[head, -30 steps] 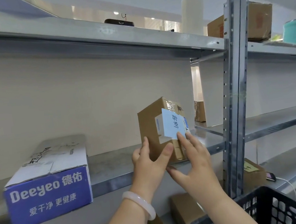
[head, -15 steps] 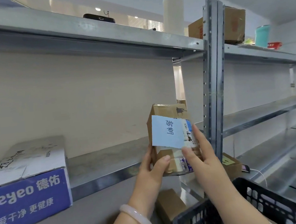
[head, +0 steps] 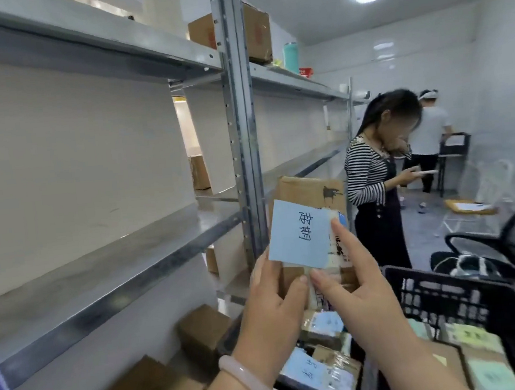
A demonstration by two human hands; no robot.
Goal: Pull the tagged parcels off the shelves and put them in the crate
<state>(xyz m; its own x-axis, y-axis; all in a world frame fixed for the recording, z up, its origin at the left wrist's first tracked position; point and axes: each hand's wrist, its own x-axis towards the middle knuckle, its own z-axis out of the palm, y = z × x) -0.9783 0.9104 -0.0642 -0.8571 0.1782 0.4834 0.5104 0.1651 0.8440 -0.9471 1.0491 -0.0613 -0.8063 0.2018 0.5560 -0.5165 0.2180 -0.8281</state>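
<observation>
Grey metal shelving stands left. Left hand and right hand clasp the brown cardboard parcel, blue tag facing the person, probably for checking, above the black plastic crate by its left rim.

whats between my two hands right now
The parcel with its blue tag: the left hand grips its lower left edge, the right hand pinches its lower right. The head view shows it.

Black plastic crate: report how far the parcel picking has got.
Done: several tagged parcels lie in the black plastic crate. In hand: the left hand and right hand hold a brown cardboard parcel with a blue paper tag above it. Left: lowering it in; brown boxes lower down show no tags.
</observation>
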